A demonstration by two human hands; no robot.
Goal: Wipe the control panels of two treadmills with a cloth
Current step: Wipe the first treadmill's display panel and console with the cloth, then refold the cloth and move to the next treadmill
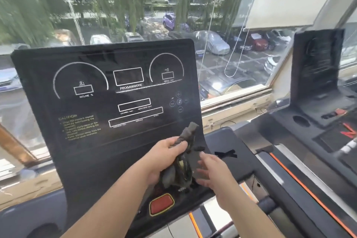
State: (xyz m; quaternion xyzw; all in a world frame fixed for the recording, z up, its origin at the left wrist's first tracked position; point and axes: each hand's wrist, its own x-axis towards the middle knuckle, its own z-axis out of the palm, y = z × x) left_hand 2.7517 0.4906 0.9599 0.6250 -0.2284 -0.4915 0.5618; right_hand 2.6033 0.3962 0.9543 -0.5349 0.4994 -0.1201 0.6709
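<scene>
Lower centre of the frame: the left hand [166,155] grips a crumpled dark cloth [183,166], fingers curled round its upper part. The cloth is held in front of the lower right part of the near treadmill's black control panel [92,91], above a red button [161,204]. The right hand [214,172], just right of the cloth, has its fingers spread and relaxed; blur hides whether they touch it. At right stands the second treadmill's panel [316,67]. Behind both is a window [135,6].
</scene>
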